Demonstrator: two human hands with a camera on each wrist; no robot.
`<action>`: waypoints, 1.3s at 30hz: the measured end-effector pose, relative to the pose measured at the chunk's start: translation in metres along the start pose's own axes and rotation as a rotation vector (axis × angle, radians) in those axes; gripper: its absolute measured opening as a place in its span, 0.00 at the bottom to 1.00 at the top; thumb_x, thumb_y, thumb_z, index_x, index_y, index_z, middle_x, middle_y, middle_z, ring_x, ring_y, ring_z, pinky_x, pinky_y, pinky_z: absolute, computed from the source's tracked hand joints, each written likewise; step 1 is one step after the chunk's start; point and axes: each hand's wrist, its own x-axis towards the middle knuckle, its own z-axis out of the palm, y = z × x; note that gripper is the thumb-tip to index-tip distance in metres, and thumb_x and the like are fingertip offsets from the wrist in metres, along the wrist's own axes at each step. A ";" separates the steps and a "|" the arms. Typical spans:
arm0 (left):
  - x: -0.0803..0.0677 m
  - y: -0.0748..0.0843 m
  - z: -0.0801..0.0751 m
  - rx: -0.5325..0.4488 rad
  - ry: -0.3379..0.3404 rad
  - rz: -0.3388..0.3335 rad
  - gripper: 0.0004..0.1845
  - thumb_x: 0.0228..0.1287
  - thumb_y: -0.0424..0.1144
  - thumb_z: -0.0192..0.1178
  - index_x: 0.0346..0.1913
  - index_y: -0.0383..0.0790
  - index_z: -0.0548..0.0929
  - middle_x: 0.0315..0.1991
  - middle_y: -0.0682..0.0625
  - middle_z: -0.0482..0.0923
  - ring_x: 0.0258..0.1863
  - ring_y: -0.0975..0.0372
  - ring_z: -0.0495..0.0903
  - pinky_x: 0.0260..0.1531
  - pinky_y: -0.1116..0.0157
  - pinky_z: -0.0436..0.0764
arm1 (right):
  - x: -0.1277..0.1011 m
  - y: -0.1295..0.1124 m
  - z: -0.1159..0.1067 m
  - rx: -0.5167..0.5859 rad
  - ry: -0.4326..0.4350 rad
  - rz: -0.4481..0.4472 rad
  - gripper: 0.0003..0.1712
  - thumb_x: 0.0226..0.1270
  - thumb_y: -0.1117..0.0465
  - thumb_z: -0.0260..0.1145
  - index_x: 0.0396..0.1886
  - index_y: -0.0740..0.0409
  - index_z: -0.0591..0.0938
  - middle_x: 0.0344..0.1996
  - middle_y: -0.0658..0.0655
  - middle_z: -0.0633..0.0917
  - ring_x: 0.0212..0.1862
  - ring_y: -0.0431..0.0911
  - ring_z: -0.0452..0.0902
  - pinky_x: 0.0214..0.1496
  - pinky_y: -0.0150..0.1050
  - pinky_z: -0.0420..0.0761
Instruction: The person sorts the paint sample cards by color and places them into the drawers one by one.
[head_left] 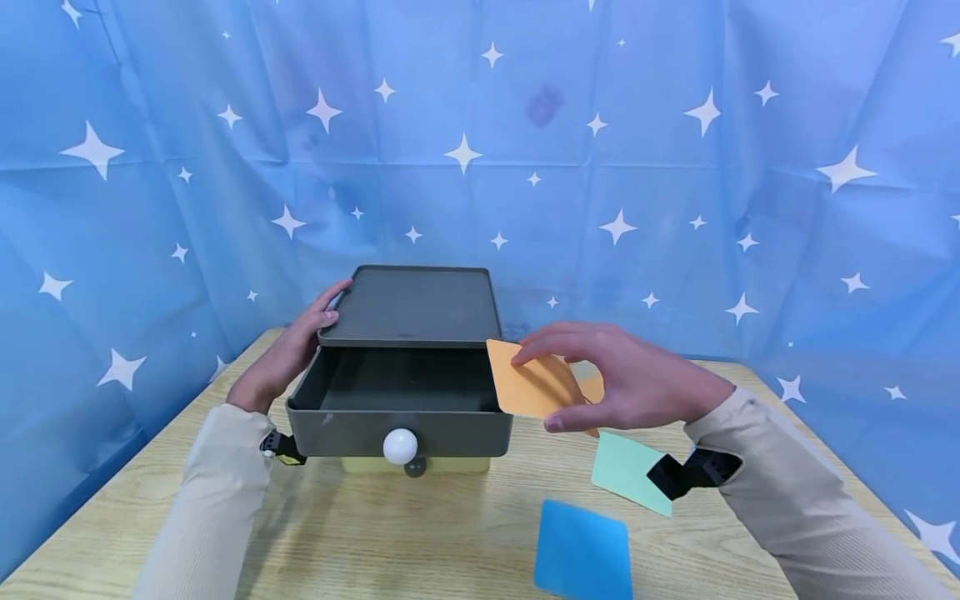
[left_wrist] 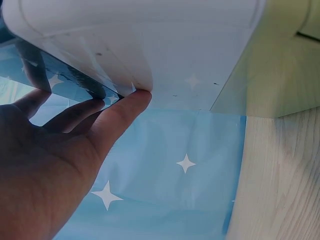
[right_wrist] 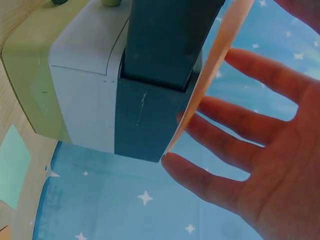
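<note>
A dark grey drawer [head_left: 330,432] with a round white knob [head_left: 400,447] is pulled out at the top of a stack of drawer boxes [head_left: 416,304]. My left hand [head_left: 296,346] touches the left side of the stack, fingers [left_wrist: 125,107] extended against the dark and white boxes. In my right hand [head_left: 615,371] is a square orange card [head_left: 525,379], held between thumb and fingers at the drawer's right edge. The right wrist view shows this orange card [right_wrist: 212,65] nearly edge-on, fingers along one face, beside the dark box [right_wrist: 145,120].
A mint green card [head_left: 630,467] and a blue card [head_left: 583,550] lie on the wooden table [head_left: 420,533] at right. Part of another orange piece [head_left: 592,387] shows behind my right hand. A blue star-patterned curtain [head_left: 540,192] hangs behind the table.
</note>
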 end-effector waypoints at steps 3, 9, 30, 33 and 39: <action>0.000 0.000 0.000 -0.001 0.002 0.000 0.35 0.78 0.53 0.35 0.82 0.59 0.40 0.83 0.45 0.30 0.81 0.41 0.32 0.71 0.29 0.37 | 0.003 -0.004 -0.002 -0.005 -0.018 -0.006 0.30 0.62 0.45 0.73 0.64 0.34 0.76 0.65 0.42 0.78 0.66 0.45 0.75 0.61 0.52 0.78; -0.001 0.000 0.001 -0.001 0.004 0.001 0.35 0.77 0.53 0.35 0.82 0.59 0.40 0.83 0.46 0.30 0.81 0.41 0.32 0.71 0.29 0.37 | 0.008 -0.010 -0.006 -0.011 -0.044 -0.009 0.31 0.61 0.43 0.73 0.64 0.34 0.77 0.66 0.41 0.78 0.67 0.43 0.75 0.61 0.51 0.79; 0.000 -0.001 -0.002 -0.002 -0.012 0.009 0.35 0.77 0.53 0.35 0.82 0.59 0.39 0.83 0.45 0.29 0.81 0.41 0.31 0.71 0.28 0.37 | 0.036 -0.027 0.003 0.025 -0.038 -0.148 0.33 0.61 0.45 0.74 0.66 0.40 0.77 0.68 0.47 0.78 0.68 0.44 0.75 0.62 0.47 0.79; 0.001 -0.002 -0.002 0.003 -0.010 0.000 0.35 0.77 0.54 0.35 0.82 0.60 0.39 0.83 0.45 0.29 0.81 0.42 0.31 0.71 0.28 0.37 | 0.040 -0.028 0.006 0.024 -0.031 -0.158 0.33 0.59 0.45 0.75 0.65 0.41 0.78 0.67 0.46 0.78 0.68 0.43 0.75 0.61 0.45 0.79; 0.001 -0.002 -0.002 -0.005 -0.010 0.003 0.35 0.77 0.53 0.35 0.82 0.59 0.39 0.83 0.45 0.29 0.81 0.41 0.31 0.70 0.28 0.37 | 0.046 -0.031 0.006 0.032 -0.030 -0.161 0.33 0.58 0.46 0.75 0.65 0.43 0.79 0.66 0.46 0.79 0.67 0.42 0.75 0.62 0.45 0.79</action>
